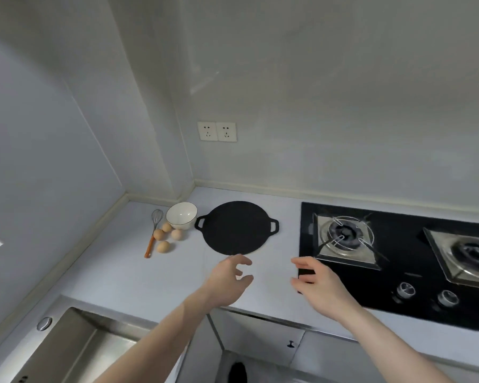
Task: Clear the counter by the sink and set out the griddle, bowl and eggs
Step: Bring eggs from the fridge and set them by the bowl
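Griddle (236, 228): matt black, finely textured; bowl (181, 216): glossy white glazed ceramic; eggs (167, 235): smooth, matt tan shells; whisk (153, 230): metal wire loops, wood-coloured handle; counter (116, 275): smooth, pale, low sheen; hob (398, 288): glossy black glass, steel burner trays; sink (75, 344): brushed stainless steel.

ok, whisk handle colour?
Orange-brown; the whisk has metal wires at the top. The head view, the only one, shows it left of the eggs.
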Tool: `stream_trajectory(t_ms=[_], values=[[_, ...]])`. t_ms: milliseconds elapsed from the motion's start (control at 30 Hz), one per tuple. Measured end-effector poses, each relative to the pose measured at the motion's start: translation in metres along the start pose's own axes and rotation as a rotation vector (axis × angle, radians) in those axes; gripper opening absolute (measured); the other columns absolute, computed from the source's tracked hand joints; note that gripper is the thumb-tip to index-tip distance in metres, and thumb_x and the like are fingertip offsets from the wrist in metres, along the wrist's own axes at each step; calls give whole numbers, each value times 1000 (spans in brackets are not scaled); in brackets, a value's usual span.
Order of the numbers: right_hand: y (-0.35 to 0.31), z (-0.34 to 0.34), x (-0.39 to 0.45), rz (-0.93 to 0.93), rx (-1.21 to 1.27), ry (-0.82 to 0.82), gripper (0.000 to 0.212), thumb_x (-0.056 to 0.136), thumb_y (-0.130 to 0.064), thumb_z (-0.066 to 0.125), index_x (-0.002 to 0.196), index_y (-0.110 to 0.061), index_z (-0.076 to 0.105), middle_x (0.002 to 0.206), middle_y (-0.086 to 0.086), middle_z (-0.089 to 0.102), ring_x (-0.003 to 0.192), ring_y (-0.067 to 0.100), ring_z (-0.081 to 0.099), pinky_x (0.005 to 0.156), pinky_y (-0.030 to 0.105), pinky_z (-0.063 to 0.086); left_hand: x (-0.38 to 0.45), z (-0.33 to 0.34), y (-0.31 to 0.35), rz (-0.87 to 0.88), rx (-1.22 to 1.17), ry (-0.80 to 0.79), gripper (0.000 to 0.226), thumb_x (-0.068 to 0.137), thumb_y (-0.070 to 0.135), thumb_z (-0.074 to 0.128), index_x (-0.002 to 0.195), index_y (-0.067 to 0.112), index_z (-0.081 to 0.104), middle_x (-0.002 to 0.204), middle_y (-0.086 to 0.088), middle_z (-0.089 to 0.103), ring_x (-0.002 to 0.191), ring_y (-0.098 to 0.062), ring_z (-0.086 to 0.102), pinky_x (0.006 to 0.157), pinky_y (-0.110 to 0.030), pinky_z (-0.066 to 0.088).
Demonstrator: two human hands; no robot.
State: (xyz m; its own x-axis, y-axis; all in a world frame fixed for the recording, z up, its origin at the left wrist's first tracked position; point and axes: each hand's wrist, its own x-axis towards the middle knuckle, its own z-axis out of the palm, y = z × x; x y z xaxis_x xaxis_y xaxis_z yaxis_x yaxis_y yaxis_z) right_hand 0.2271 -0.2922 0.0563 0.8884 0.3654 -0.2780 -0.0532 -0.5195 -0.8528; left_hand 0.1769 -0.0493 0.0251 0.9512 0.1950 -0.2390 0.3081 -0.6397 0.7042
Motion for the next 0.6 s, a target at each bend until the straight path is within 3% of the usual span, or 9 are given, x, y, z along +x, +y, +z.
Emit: stream_trajectory(t_ms=[133,267,400,500,600], values=[[29,-60,-63,9,27,134,41,94,-25,69,131,-40,57,127,-25,58,113,-3,59,77,13,46,-9,51,63,172,34,-102,32,96,33,63,128,36,59,127,18,57,110,-1,61,82,-21,52],[60,-112,-117,44,61,283,39,93,-28,69,126,-46,58,127,-28,58,112,-6,59,82,20,49,-17,98,127,336,70,-198,34,96,34,65,130,34,60,120,17,57,106,-3,62,88,-22,52],[92,-149,-158,94,78,425,37,93,-24,71,118,-49,61,126,-30,59,109,-6,61,87,26,46,-20,139,165,441,133,-334,37,94,36,64,130,34,59,131,15,58,113,-4,59,95,-25,51],[106,-161,-161,107,57,420,36,92,-23,72,117,-46,62,127,-26,60,108,-5,61,90,30,47,-14,145,154,405,173,-341,38,93,36,64,131,32,60,133,13,58,114,-6,59,91,-21,47],[102,-152,-146,96,0,327,36,93,-25,70,120,-48,59,126,-28,59,110,-6,59,76,17,44,-8,136,117,288,213,-307,38,94,33,64,132,27,61,132,9,59,114,-10,60,91,-23,48]])
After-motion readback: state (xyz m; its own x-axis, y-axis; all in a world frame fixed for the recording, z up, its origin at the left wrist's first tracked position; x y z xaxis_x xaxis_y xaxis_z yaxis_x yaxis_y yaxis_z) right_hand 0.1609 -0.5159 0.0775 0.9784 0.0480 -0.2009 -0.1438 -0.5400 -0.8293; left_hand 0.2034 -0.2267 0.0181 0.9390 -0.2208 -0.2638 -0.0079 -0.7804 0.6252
